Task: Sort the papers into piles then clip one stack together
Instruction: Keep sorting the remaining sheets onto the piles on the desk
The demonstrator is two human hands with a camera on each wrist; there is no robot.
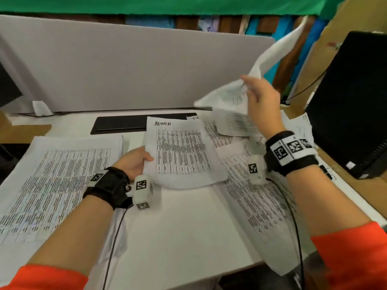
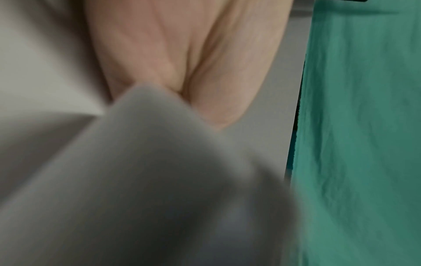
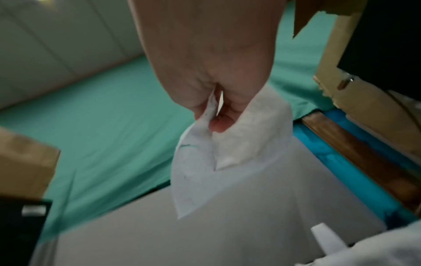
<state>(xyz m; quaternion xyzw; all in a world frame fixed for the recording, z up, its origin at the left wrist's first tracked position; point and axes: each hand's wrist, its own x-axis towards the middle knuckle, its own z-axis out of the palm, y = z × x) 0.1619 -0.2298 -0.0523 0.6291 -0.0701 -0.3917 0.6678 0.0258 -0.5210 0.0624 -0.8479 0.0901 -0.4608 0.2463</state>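
So the white desk [image 1: 184, 222] was pretty much covered in printed sheets at this point. A sheet marked ADMIN [image 1: 182, 151] was gripped at its left edge by the left hand [image 1: 134, 162], thumb on top and fingers curled under, with the near end drooping onto the desk. Over on the far right, a second sheet [image 1: 274, 53] was held up in the air, pinched by the right hand [image 1: 261, 101]; in the right wrist view the fingertips [image 3: 218, 124] were seen clamped on a folded corner of it. A pile of papers [image 1: 56, 185] was laid out flat on the left of the desk, and a looser heap of papers [image 1: 257, 197] was spread on the right, under the raised arm. A black binder clip [image 1: 327, 173] was spotted at the right edge of the desk, just beside the right wrist. A grey divider panel [image 1: 125, 70] was stood along the far side, and a black box [image 1: 351, 105] was parked at the right. The left wrist view was too blurred for much beyond palm and paper.
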